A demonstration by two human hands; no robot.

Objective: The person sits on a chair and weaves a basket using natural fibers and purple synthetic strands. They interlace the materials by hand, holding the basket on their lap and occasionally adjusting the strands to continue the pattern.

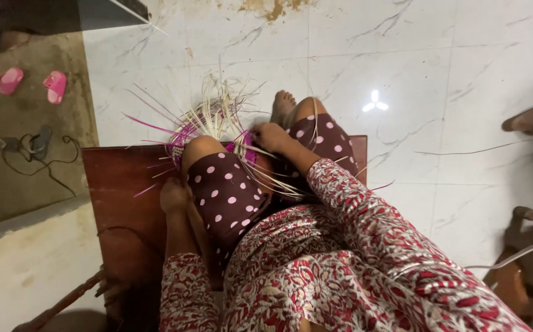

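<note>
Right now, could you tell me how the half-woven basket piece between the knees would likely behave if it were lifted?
The half-woven basket piece would probably feel light, being made of thin pale and pink strips. Its loose ends fan out and bend, so they would likely flop and spring about. The right hand rests on the woven part, which looks tighter and probably firmer. The left hand is off it.

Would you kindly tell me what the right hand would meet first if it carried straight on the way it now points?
The right hand points up-left, so it would likely first meet the pink and cream woven strips fanned beyond the knee; depth is unclear.
</note>
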